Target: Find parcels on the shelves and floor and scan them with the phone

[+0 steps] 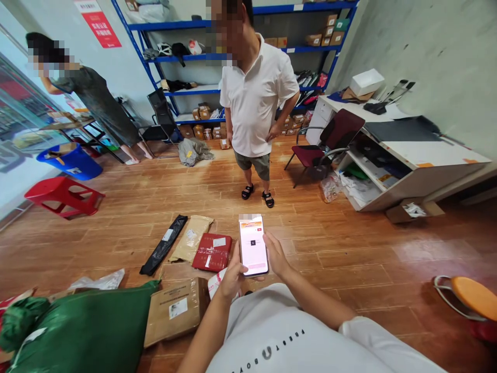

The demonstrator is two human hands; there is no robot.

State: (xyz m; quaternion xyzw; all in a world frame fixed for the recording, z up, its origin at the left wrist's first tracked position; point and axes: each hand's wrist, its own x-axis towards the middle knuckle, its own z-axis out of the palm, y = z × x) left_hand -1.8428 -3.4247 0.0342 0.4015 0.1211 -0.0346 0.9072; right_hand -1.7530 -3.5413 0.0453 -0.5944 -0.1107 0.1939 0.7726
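Observation:
A smartphone (254, 256) with a lit, mostly white and pink screen is held upright in front of my body. My left hand (233, 271) is closed around its lower left side, the thumb lying near the bottom of the screen. On the opposite edge, my right hand (275, 254) grips the phone's right side. Some fingers are hidden behind the phone. Just left of my left hand, a red parcel (212, 252) lies on the floor beside a tan padded envelope (191, 238) and a long black package (163, 245).
A cardboard box (176, 312) and a large green sack (89, 329) lie lower left. A person in a white shirt (259, 93) stands ahead; another (101, 101) stands far left. Around the room are blue shelves (176, 25), a maroon chair (330, 140), a desk (446, 155) and a red stool (64, 197).

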